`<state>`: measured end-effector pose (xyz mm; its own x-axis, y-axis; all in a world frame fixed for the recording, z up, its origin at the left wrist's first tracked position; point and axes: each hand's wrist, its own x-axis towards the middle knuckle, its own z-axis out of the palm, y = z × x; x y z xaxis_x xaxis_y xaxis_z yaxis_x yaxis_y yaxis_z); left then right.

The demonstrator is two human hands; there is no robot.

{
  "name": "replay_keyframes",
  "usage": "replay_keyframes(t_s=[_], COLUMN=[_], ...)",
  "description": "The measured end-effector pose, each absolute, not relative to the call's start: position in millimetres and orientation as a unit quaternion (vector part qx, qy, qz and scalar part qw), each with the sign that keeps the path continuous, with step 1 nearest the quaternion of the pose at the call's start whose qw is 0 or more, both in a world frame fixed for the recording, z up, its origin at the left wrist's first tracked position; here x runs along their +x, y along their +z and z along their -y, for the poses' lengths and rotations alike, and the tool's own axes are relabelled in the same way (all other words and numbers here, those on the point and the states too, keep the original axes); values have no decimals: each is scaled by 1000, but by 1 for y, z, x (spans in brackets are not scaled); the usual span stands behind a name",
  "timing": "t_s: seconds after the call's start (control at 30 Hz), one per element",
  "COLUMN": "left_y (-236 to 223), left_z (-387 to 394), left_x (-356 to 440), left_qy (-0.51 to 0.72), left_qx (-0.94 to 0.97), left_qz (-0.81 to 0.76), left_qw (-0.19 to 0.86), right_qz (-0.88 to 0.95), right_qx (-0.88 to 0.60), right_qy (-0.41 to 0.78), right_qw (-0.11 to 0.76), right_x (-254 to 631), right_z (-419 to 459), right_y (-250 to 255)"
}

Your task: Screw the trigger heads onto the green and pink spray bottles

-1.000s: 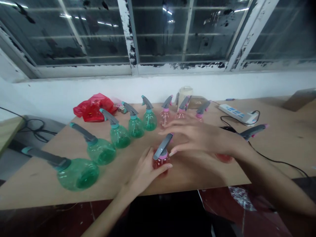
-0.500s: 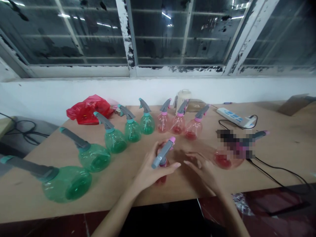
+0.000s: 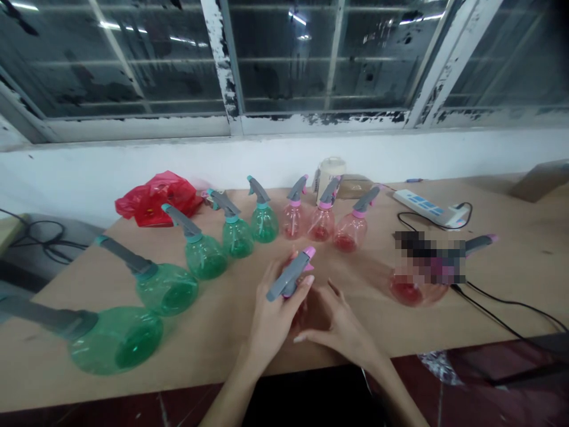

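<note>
Near the table's front edge, my left hand (image 3: pixel 275 302) is wrapped round the neck of a pink spray bottle (image 3: pixel 291 274) with a grey trigger head and a pink nozzle. My hands hide most of this bottle's body. Close against its right side is my right hand (image 3: pixel 344 326), thumb and fingers apart, curved around the lower body; contact is hard to tell. Beyond the hands stand several pink spray bottles, one of them here (image 3: pixel 320 224). To the left runs a curved row of several green spray bottles, including this near one (image 3: pixel 118 341).
Another pink spray bottle (image 3: pixel 406 287) stands to the right, partly blurred out. Behind it lie a white power strip (image 3: pixel 422 207) and black cables (image 3: pixel 498 308). A red plastic bag (image 3: pixel 157 198) and a pale container (image 3: pixel 329 178) are near the wall, with a cardboard box (image 3: pixel 540 181) far right.
My right hand has moved left and closer to the bottle in my left hand. The left thumb has come up against the bottle's neck. The view has shifted slightly.
</note>
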<state>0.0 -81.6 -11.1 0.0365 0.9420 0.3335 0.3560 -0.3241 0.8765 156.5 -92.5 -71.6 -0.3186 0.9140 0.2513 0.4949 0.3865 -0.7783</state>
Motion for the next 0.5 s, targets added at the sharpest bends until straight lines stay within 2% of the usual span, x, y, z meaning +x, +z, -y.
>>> replay_keyframes(t_s=[0.17, 0.4, 0.5], left_y=[-13, -1, -2], left_z=[83, 70, 67], left_x=[-2, -16, -17], left_qy=[460, 407, 407], left_qx=[665, 701, 705], left_qz=[-484, -427, -433], left_qw=[334, 401, 387], right_qz=[769, 779, 785], right_qx=[-461, -444, -446], right_qy=[257, 268, 261], right_qw=[361, 352, 341], right_x=[134, 134, 134], right_z=[93, 92, 92], right_y=[-71, -65, -67])
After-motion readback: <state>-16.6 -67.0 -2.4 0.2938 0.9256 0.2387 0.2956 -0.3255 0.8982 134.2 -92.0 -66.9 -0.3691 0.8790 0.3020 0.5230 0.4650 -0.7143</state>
